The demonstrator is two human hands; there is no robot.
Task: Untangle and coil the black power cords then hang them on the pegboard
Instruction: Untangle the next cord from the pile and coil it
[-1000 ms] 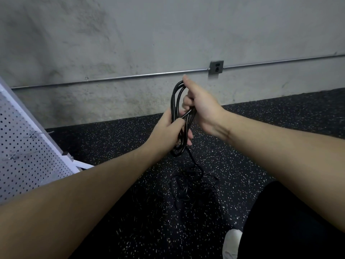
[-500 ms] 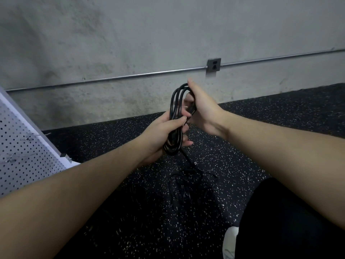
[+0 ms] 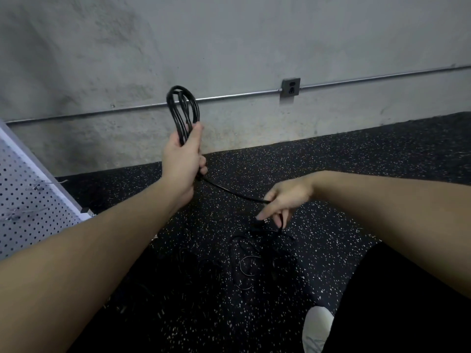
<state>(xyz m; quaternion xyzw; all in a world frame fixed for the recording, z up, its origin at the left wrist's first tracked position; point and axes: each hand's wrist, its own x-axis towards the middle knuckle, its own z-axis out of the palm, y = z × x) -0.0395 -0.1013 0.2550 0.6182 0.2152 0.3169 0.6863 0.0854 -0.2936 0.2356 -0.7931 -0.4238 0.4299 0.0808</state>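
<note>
- Concrete wall [image 3: 229, 42]: fills the upper half of the view; a metal conduit [image 3: 229, 96] runs along it to an outlet box [image 3: 290, 87].
- Speckled black floor [image 3: 356, 154]: covers the lower half.
- White pegboard [image 3: 28, 194]: stands at the left edge, tilted, with wire hooks [image 3: 43, 185] on its face.
- Left hand [image 3: 182, 161]: raised in front of the wall, fingers and thumb curled tight round the gathered loops of the black power cord [image 3: 183, 110]; the coil rises upright above the fist.
- Right hand [image 3: 283, 201]: lower and to the right, well apart from the left; fingers point down and pinch the free run of the same cord, which stretches between the two hands.
- Loose cord pile [image 3: 257, 253]: lies tangled on the floor directly below the right hand.
- White shoe [image 3: 317, 329]: at the bottom edge.
</note>
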